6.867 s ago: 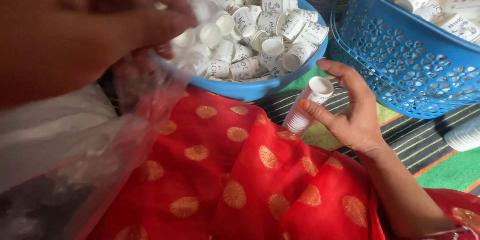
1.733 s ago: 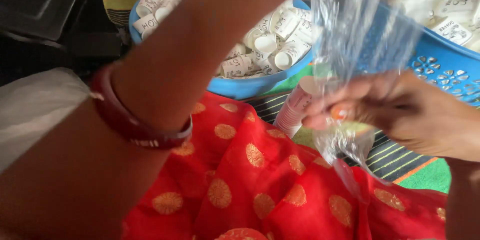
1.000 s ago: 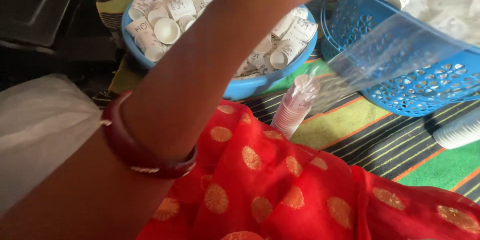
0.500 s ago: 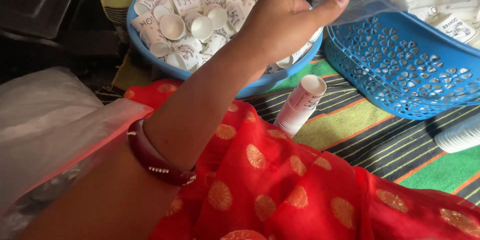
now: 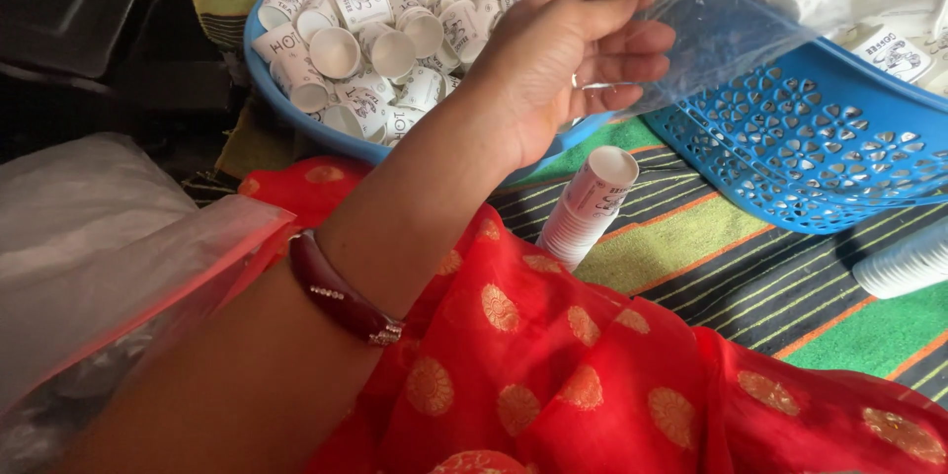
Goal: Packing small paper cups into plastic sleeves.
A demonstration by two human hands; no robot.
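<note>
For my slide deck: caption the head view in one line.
Left hand holds a clear plastic bag above a blue bowl of small white paper cups.

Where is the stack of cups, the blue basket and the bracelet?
stack of cups (image 5: pixel 595 200), head view, on its side wall.
blue basket (image 5: pixel 805 153), head view, on its pierced wall.
bracelet (image 5: pixel 341 298), head view, on the dark red band.

White paper cups (image 5: pixel 395 20) with dark print, heaped in a plain blue bowl (image 5: pixel 296 109) at upper centre. Blue basket (image 5: pixel 820 158) with flower-shaped cut-outs, upper right. Red cloth (image 5: pixel 553 375) dotted with gold rounds, lower centre. Striped green, orange and black mat (image 5: pixel 750 276), right. Dark red bangle (image 5: pixel 341 296).
</note>
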